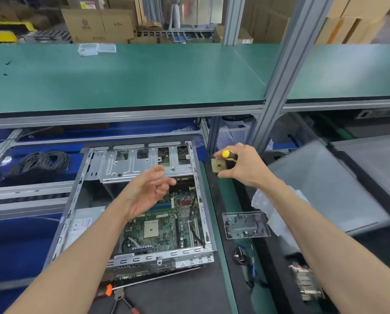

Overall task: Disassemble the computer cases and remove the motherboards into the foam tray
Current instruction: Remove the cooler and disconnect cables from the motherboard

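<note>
An open computer case [196,191] lies on the bench, with its green motherboard [167,225] still inside. The board's empty white CPU socket [151,228] shows. My left hand [148,193] hovers above the board, palm up, fingers loosely curled, holding nothing. To the right of the case, my right hand [241,166] is raised. It pinches a square CPU chip [219,165] between thumb and fingers and also grips a yellow-and-black screwdriver handle [229,154].
A clear plastic tray of screws [246,225] sits right of the case, beside a plastic bag [280,214]. A long screwdriver [144,282] and pliers [121,300] lie in front. A grey case panel [325,189] is at right. Coiled black cables [44,162] lie left.
</note>
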The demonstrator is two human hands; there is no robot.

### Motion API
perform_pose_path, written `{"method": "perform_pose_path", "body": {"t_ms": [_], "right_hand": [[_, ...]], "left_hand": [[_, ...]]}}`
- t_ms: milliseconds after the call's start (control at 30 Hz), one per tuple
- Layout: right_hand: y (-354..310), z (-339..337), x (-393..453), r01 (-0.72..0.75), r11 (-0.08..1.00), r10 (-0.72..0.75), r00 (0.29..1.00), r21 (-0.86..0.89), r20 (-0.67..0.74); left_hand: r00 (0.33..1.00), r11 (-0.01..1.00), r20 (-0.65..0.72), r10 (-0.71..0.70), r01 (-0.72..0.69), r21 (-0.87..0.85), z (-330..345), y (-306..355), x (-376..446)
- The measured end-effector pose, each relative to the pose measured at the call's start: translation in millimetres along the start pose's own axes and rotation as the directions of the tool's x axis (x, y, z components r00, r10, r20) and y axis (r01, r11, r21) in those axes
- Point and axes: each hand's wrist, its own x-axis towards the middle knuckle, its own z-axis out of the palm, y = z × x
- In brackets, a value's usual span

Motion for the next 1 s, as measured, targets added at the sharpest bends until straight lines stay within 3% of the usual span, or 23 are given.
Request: {"method": "perform_pose_path", "body": {"t_ms": [167, 367, 567, 1000], "right_hand": [[51.9, 45.5, 6.4, -0.073, 0.982, 0.101, 0.983, -0.174, 0.155], [96.5, 98.9, 11.8, -0.071, 0.979, 0.116, 0.965, -0.19, 0.233], [124.2, 133.7, 19.8, -0.037, 0.983, 0.09, 0.949, -0.177, 0.302], [138.3, 141.0, 30.6, 0.039, 0.983, 0.033, 0.923, -0.178, 0.382]], "left_hand": [[0.993, 0.966, -0.069, 0.094, -0.074, 0.246, -5.2, -13.5, 4.9], [0.973, 0.879, -0.14, 0.185, -0.101, 0.466, -11.1, -27.2, 24.1], [0.957, 0.839, -0.213, 0.195, -0.05, 0.542, -20.3, -37.2, 34.4], [0.95, 0.801, -0.252, 0.186, 0.002, 0.599, -29.7, -38.0, 36.0]]}}
